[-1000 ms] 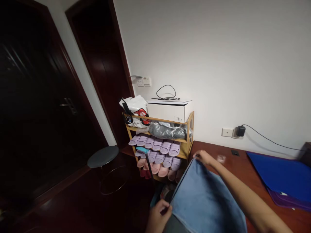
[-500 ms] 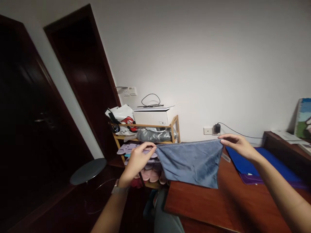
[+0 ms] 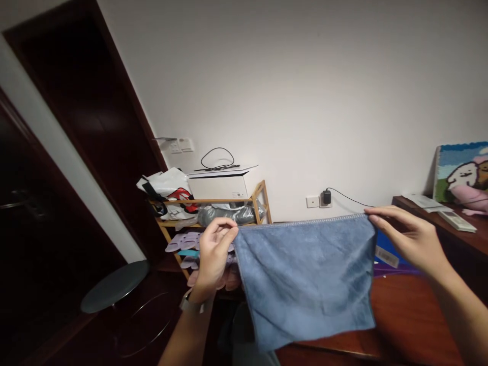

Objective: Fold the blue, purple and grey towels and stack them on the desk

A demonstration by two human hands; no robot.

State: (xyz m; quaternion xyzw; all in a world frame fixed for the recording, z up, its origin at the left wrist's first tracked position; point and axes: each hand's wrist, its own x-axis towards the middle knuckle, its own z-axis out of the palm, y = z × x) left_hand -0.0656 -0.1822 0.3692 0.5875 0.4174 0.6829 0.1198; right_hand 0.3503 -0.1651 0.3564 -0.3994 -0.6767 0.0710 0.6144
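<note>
A blue-grey cloth hangs spread out between my two hands, its stitched top edge pulled nearly straight. My left hand pinches the top left corner between thumb and fingers. At the top right corner, my right hand pinches the cloth in the same way. A small pale label sticks out from the cloth's right edge. The lower part of the cloth hangs in front of the reddish-brown table and hides some of it.
Behind my left hand stands a wooden rack with slippers, bags and a white box. A round stool is at the lower left. Blue and purple items lie behind the cloth's right side. A remote rests on the raised ledge.
The cloth now hangs flatter and looks larger, with its bottom edge lower. My hands are farther apart. The view has turned to the right, showing more of the picture at the right.
</note>
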